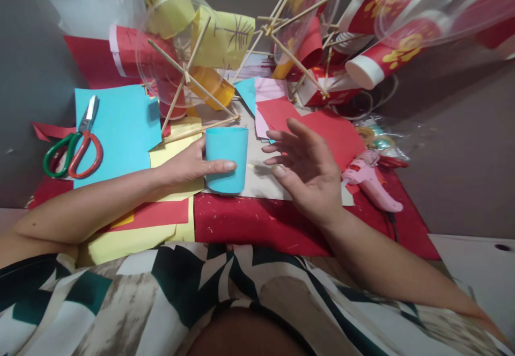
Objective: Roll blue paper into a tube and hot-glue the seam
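Observation:
A light blue cup (226, 152), apparently wrapped in paper, stands nearly upright in the middle of the view. My left hand (193, 161) grips it from the left, thumb across its front; the fingers behind it are hidden. To the right of the cup, my right hand (309, 171) is raised with fingers apart and nothing in it. A grey-white board (263, 179) lies beneath the cup. Red paper (332, 136) is just beyond my right hand, and a pink glue gun (372, 184) lies to its right.
Scissors (82, 141) with green and red handles rest on blue paper (120, 125) at left. Structures of wooden sticks (187, 74), paper-covered cups (223, 36) and clear plastic lids rise at the back. A red cloth (241, 222) covers the table's front.

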`<state>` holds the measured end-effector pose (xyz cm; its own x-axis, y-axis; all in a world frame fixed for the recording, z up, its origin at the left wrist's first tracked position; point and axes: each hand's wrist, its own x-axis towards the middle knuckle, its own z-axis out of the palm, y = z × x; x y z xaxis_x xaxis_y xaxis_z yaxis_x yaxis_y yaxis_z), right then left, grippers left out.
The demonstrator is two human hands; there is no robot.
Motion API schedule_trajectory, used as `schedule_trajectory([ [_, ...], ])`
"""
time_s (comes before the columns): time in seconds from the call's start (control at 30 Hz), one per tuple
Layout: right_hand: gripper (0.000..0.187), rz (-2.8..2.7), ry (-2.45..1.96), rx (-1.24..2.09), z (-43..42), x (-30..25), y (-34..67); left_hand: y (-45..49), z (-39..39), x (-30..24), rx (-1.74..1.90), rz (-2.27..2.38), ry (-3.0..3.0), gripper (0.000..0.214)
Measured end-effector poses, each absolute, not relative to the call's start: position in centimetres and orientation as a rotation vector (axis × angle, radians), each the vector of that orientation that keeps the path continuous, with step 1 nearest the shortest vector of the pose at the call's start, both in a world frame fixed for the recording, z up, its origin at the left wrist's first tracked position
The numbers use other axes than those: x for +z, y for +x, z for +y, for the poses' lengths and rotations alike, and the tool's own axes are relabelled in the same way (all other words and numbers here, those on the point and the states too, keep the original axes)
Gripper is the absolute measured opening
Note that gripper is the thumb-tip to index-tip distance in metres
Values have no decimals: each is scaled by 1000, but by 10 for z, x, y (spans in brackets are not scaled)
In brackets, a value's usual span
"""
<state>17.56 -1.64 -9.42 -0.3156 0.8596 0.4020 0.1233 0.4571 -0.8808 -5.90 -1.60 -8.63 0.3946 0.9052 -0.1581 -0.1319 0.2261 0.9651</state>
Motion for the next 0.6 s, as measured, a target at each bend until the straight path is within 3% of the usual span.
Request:
schedule_trajectory([
  [0.23, 56, -1690, -815, 1086, -20, -93, 176, -58, -22, -76, 636, 866, 1208, 76],
  [0.4, 36, -1675, -789, 1244, -21, -92, 174, -61, -24, -76, 562, 982, 1631, 91],
  [0.6, 22, -1882, -632, 914, -21, -93, 174, -62, -22, -92, 682, 999, 2106, 107],
])
